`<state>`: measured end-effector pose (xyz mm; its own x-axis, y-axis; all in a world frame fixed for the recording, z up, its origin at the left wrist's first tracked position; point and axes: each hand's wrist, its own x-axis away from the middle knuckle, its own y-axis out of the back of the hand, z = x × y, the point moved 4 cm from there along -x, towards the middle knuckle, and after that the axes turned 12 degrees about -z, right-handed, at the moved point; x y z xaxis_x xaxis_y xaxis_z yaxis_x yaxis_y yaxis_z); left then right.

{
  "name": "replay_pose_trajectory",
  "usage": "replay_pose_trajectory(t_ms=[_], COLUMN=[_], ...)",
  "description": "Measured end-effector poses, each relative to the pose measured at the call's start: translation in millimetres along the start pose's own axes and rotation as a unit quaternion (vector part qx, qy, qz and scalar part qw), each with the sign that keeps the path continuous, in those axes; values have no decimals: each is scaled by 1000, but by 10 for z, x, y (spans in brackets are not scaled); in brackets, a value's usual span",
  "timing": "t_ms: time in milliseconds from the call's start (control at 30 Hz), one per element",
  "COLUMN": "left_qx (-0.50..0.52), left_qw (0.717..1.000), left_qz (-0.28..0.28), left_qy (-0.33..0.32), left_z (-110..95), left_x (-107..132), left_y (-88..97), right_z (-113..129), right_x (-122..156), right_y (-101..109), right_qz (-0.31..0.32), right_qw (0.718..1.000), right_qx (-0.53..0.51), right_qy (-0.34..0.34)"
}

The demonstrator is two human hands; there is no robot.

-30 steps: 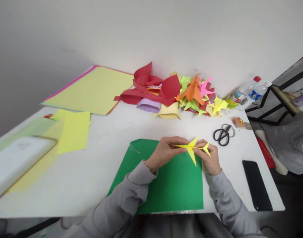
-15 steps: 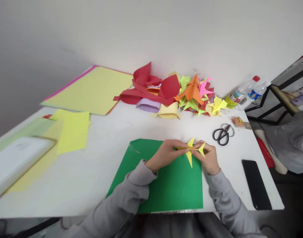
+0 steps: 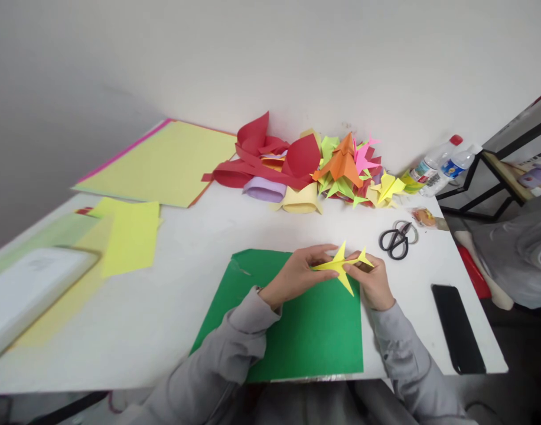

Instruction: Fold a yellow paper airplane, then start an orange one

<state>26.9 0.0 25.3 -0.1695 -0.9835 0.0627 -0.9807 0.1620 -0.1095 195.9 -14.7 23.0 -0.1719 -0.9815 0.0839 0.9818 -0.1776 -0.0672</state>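
Note:
A yellow folded paper airplane (image 3: 340, 265) with a pointed nose, two wings and a forked tail is held between my hands. My left hand (image 3: 299, 271) pinches its nose end, thumb below and fingers above. The tail end is gripped by my right hand (image 3: 373, 280), thumb lying on the body behind the wings. Both hands are just above the upper right part of a green sheet (image 3: 297, 342) that lies flat on the white table. The fingertips behind the plane are partly hidden.
Folded paper planes (image 3: 341, 168) and curled red paper (image 3: 303, 159) are heaped along the wall. To the right lie scissors (image 3: 397, 242), a black phone (image 3: 459, 327) and two bottles (image 3: 450, 171). Yellow sheets (image 3: 133, 236) and a white box (image 3: 35, 289) are at left.
The paper airplane has rolled so its upper face and wings show more, and the tail has tilted up. My fingers have shifted slightly on it; both hands keep their hold.

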Motion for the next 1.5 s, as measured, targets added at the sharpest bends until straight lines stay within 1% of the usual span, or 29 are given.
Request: replay_pose_trajectory(t_ms=[67,133,233,267,300,400,467,500,533,600,700,800,900,1000,1233,1500], left_qx=[-10,-13,1,1,-6,-52,-64,-52,-30,29,96,128,136,139,146,130], left_qw=[999,997,979,970,964,953,948,949,953,964,973,975,975,975,973,976], left_qz=[13,54,171,202,222,252,264,261,246,187,101,63,35,25,34,36], left_qy=[29,58,114,131,144,159,165,170,177,187,182,172,170,173,177,172], left_z=[27,44,62,68,75,105,124,129,129,121,102,104,136,168,182,200], left_x=[6,17,66,87,106,161,197,209,211,192,148,119,101,95,98,100], left_y=[-10,-37,-108,-125,-137,-182,-234,-258,-274,-277,-239,-214,-206,-213,-228,-247], right_z=[4,21,75,95,113,131,89,55,20,-35,-61,-44,0,32,53,52], right_x=[-10,-11,6,15,23,30,20,9,-5,-41,-81,-72,-33,-3,5,2], right_y=[0,-11,-48,-62,-74,-82,-73,-64,-50,-11,43,48,27,10,-24,-15], right_qz=[12,39,99,119,134,141,131,124,111,73,17,9,25,35,39,39], right_qw=[1000,999,995,993,991,988,990,992,994,997,997,995,996,996,997,996], right_qx=[-11,-16,5,17,29,56,51,36,16,-28,-74,-94,-88,-84,-52,-46], right_qy=[-11,-20,-14,-8,1,33,27,13,-1,-20,-21,-24,-9,5,49,66])
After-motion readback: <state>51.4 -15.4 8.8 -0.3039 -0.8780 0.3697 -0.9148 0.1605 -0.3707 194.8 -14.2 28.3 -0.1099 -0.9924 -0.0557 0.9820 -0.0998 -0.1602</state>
